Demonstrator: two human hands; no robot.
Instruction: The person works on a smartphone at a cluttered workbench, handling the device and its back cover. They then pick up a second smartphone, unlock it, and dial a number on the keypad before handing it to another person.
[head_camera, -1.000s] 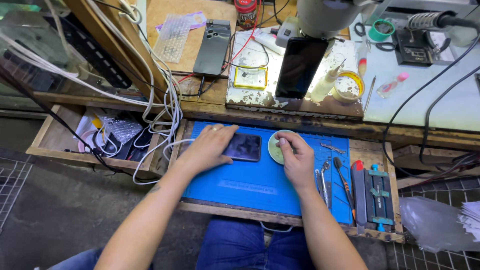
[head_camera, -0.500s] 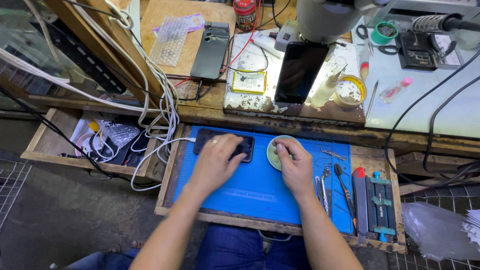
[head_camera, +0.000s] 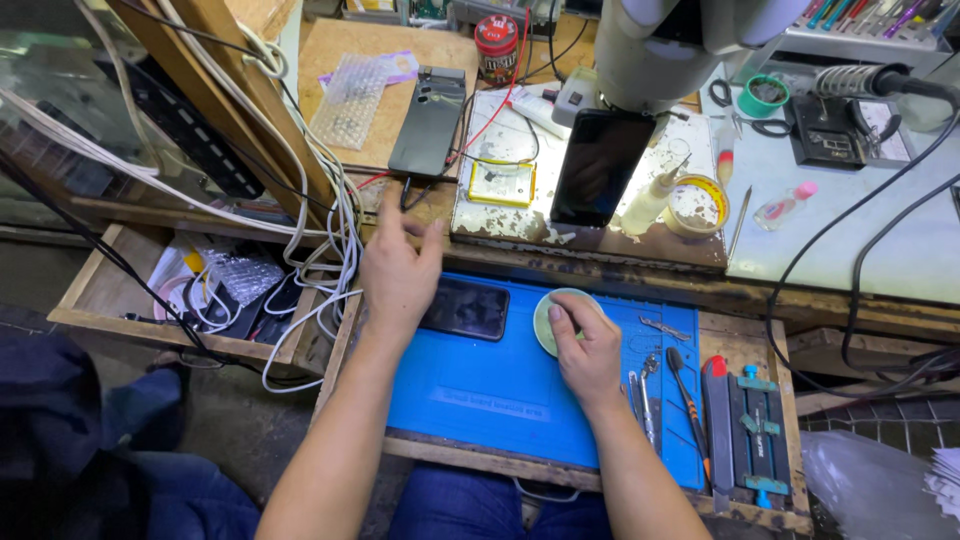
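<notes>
A blue work mat (head_camera: 500, 385) covers a pull-out board. On it lies a dark phone (head_camera: 468, 308), screen up. My left hand (head_camera: 398, 268) hovers over the phone's left end, fingers spread and reaching toward the bench edge, holding nothing. My right hand (head_camera: 588, 345) rests on a small pale green round dish (head_camera: 548, 318) just right of the phone, fingertips inside its rim; whether they pinch anything is hidden.
Tweezers (head_camera: 640, 395), a screwdriver (head_camera: 688, 395) and a clamp jig (head_camera: 752, 430) lie right of the mat. On the bench behind are a dark phone back (head_camera: 428, 122), a black phone (head_camera: 602, 165), a yellow battery (head_camera: 502, 184), a tape roll (head_camera: 698, 204). White cables (head_camera: 320, 200) hang at left over an open drawer (head_camera: 120, 300).
My left hand has lifted off the phone and moved up and left toward the bench edge, uncovering the phone. My right hand stays on the green dish.
</notes>
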